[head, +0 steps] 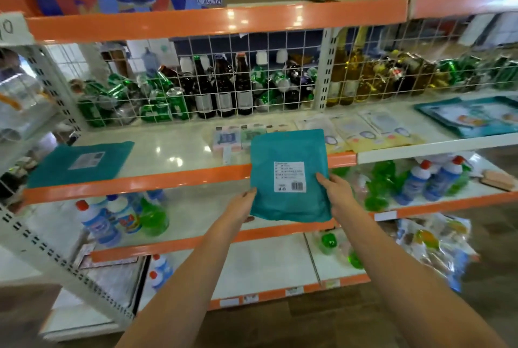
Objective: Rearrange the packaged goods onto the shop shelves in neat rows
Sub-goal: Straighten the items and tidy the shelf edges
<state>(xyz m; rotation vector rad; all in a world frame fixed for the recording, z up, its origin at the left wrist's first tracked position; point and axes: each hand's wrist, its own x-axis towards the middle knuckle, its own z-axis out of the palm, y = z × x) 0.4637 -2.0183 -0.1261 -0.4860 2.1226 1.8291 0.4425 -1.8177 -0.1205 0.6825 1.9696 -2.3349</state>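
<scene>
The left hand (243, 204) is gripping the lower left edge of a flat teal plastic pouch (290, 176), thumb lying on its front face and the other fingers hidden behind it. The right hand (337, 195) is holding the lower right edge in the same way, its thumb pressing just beside the white printed label (289, 176) with a barcode. Between the two hands the pouch is standing upright in the air, its long axis running vertically, the labelled face turned toward the camera and the sealed top edge pointing up and slightly away toward the shelving. It is hanging in front of the orange front lip of the white middle shelf (173, 151), its top overlapping that shelf's surface in view and its bottom reaching down before the shelf below.

On the middle shelf, well apart to the left, a second flat teal pouch (84, 161) is lying face up with its own white label showing. Just behind the held pouch, small pastel packets (227, 139) are lying flat, and to the right pale yellow flat packets (372, 132) are spreading in an overlapping row. Farther right a blue-green flat pack (471, 118) is resting. Behind a white wire grid (252, 76) dark brown bottles (224, 90) are standing among green cans. On the lower shelf, white and blue bottles with red caps (98, 224) are standing beside green translucent bottles (154, 216).
</scene>
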